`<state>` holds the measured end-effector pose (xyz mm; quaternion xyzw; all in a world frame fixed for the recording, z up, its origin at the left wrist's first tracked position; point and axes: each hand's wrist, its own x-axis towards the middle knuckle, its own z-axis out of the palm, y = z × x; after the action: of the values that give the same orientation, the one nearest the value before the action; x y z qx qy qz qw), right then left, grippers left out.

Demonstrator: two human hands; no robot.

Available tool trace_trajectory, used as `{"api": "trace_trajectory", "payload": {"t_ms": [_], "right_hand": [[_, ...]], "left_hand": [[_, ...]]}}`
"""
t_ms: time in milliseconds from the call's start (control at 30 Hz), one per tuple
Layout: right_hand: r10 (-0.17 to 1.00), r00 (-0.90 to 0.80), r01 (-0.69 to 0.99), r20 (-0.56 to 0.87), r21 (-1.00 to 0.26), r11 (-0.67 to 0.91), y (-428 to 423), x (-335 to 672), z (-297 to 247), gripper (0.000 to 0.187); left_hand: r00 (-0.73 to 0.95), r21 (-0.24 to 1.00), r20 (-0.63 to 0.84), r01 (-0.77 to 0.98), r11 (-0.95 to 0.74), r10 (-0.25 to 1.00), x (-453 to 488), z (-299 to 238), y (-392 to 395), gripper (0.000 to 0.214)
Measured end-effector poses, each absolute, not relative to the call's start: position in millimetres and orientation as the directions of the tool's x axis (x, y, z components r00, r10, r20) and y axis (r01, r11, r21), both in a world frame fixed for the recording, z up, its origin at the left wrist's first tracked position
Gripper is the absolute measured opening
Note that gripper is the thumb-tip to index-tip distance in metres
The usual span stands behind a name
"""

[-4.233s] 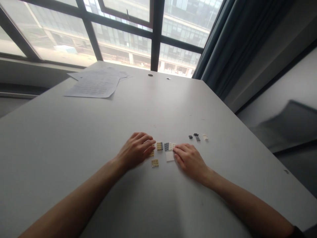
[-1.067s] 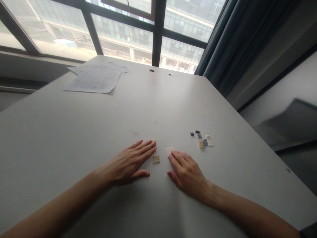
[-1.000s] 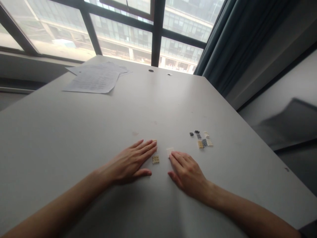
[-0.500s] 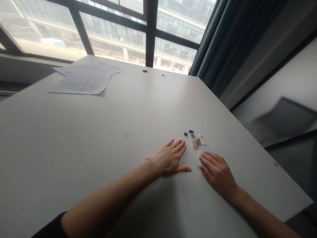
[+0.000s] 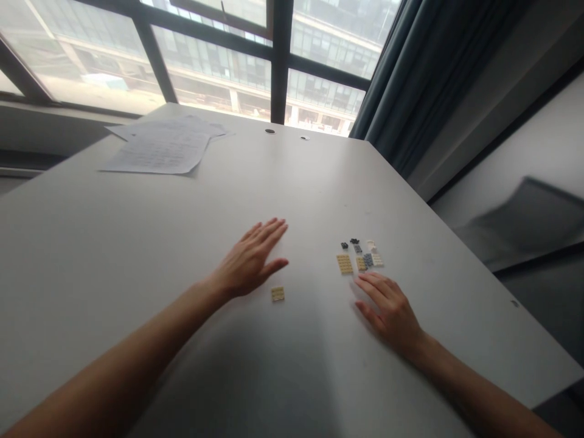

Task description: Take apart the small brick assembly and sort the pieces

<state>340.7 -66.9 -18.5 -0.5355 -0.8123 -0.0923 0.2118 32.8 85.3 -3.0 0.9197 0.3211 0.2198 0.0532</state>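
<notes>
Head view: left hand [image 5: 250,261] spread open, gripping nothing, near tan brick [image 5: 278,294]. Right hand [image 5: 391,309] loosely open by other bricks [image 5: 361,263]; can't tell if touching.

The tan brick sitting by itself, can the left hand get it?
Probably yes. The tan brick lies close by, on the near side of the left hand, and nothing shows between them. The hand looks open, though it would likely need to draw back a little.
</notes>
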Motion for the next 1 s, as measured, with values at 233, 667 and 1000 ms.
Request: {"api": "trace_trajectory", "payload": {"t_ms": [233, 667, 1000], "right_hand": [[0.744, -0.611, 0.733, 0.270, -0.163, 0.661, -44, 236, -11, 0.060], [0.790, -0.561, 0.816, 0.248, 0.004, 0.579, -73, 309, -21, 0.050], [0.854, -0.419, 0.894, 0.309, -0.022, 0.447, -81, 347, -32, 0.050]], "left_hand": [[0.467, 0.278, 0.430, 0.745, -0.606, 0.772, -43, -33, 92, 0.068], [0.608, 0.134, 0.386, 0.707, -0.695, 0.693, -35, -35, 85, 0.064], [0.591, 0.161, 0.388, 0.712, -0.683, 0.707, -37, -33, 85, 0.063]]}}
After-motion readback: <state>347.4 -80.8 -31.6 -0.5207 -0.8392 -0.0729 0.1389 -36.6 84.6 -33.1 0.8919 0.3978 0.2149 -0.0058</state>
